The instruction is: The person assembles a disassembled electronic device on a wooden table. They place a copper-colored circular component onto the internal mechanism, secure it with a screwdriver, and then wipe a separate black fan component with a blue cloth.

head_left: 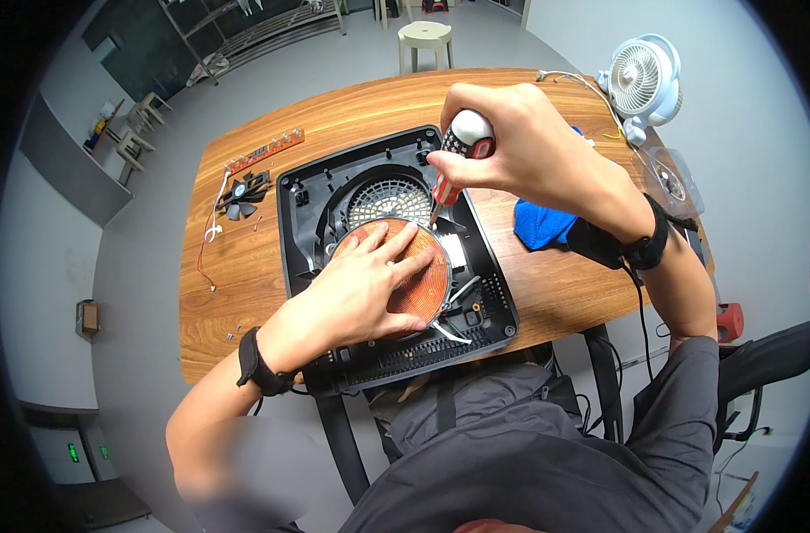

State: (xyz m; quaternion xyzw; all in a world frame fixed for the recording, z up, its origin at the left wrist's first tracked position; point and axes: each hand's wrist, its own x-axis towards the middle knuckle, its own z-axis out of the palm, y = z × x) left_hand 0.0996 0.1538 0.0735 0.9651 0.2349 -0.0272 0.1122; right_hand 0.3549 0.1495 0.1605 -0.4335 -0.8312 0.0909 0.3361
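Screwdriver at work on an opened induction cooker

Left hand (365, 289) lies spread flat on the copper coil (422, 282) inside the black housing (303, 226), mid-tabletop (236, 275); right hand (511, 147) grip closes around the screwdriver (456, 160), tip at the coil's 12 o'clock edge.

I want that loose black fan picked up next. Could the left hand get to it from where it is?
Probably yes. The left hand lies flat on the copper coil disc and holds nothing, and the small black fan sits on bare table to its left, with only the black housing's rim between.
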